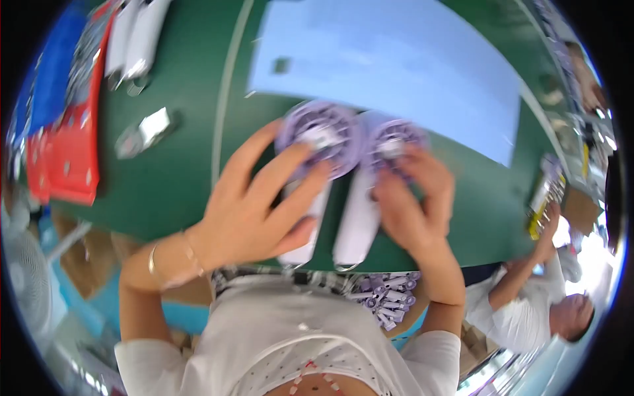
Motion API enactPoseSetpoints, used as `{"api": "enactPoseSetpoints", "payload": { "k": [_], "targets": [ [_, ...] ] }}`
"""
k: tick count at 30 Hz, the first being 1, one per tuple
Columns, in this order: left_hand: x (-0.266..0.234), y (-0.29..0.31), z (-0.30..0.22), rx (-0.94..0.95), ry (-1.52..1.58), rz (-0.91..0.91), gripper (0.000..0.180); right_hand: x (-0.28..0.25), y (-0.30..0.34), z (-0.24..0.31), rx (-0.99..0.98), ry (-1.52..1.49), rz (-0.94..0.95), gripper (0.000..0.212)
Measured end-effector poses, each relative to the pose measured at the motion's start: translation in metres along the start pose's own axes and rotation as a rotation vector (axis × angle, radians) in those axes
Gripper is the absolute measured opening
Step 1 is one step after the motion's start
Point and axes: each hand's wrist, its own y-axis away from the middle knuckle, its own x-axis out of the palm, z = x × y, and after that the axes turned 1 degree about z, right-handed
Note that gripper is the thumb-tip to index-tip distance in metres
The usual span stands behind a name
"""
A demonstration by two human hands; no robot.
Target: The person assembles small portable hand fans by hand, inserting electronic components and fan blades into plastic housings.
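Two handheld fans lie side by side on the green table, their round purple heads away from me and pale handles toward me. My left hand is spread over the left fan, fingertips on its head near a shiny white part at the middle. Its thumb stays apart, by the handle. My right hand closes its thumb and fingers on the right fan, around the head and the top of the handle. Motion blurs the fingertips, and my fingers partly cover both heads.
A pale blue sheet lies beyond the fans. At left are a small clear and white item, more pale handles, a red tray and a blue bin. Several purple-white fans sit below the edge. A co-worker works at right.
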Motion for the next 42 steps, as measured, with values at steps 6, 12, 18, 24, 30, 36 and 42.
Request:
{"api": "enactPoseSetpoints", "payload": {
  "k": [6,12,18,24,30,36,42],
  "targets": [
    [0.004,0.035,0.018,-0.049,-0.133,0.159,0.064,0.041,0.003,0.002,-0.033,-0.057,-0.075,0.02],
    [0.004,0.032,0.0,-0.076,-0.089,0.141,0.065,0.025,0.009,0.014,0.049,-0.06,-0.131,0.024],
    [0.001,0.029,0.006,-0.091,-0.07,0.112,0.067,0.032,0.003,0.01,0.095,-0.182,-0.161,0.031],
    [0.002,0.03,0.007,-0.105,-0.043,0.105,0.069,0.032,0.003,0.013,0.16,-0.251,-0.132,0.037],
    [0.003,0.028,0.007,-0.137,0.026,0.084,0.071,0.033,0.005,0.013,0.174,-0.289,-0.133,0.036],
    [0.005,0.023,0.01,-0.172,0.095,0.079,0.07,0.033,0.004,0.011,0.162,-0.27,-0.132,0.036],
    [0.005,0.021,0.008,-0.16,0.042,0.081,0.061,0.03,0.004,0.014,0.141,-0.27,-0.139,0.037]
  ]
}}
